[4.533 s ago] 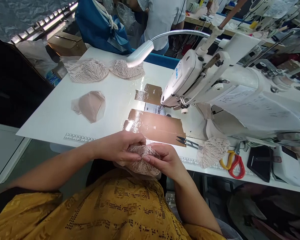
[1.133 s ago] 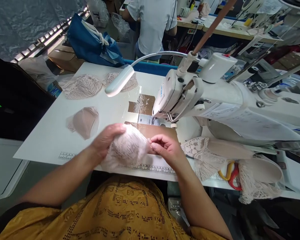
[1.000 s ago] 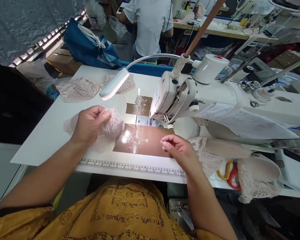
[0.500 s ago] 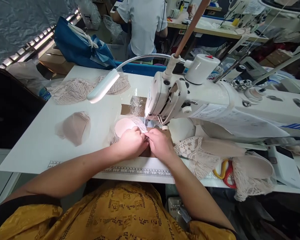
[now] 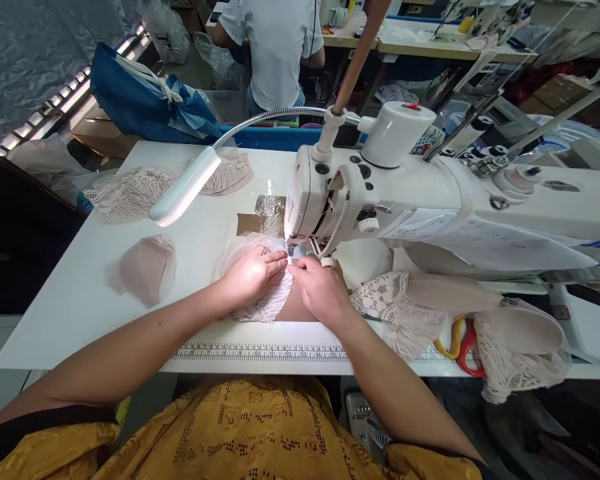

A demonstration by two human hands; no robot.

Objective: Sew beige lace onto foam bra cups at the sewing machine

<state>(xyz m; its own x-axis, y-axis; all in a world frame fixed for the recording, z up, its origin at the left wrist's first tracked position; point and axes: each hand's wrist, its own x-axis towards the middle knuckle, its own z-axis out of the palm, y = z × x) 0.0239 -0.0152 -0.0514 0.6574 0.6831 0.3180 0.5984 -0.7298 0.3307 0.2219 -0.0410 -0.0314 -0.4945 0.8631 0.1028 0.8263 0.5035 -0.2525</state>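
A pale lace bra cup lies on the white table under the needle of the white sewing machine. My left hand presses down on the cup with fingers together, fingertips at the presser foot. My right hand pinches the cup's edge right beside the needle. Both hands touch each other at the fingertips.
A beige padded cup lies at left. More lace pieces sit at the back left under a gooseneck lamp. Lace cups and red-and-yellow scissors lie at right. A person in a white shirt stands behind.
My left hand carried the lace cup from in front of me to the needle. My right hand joined it there. Both hands have moved forward and flattened the cup under the presser foot.
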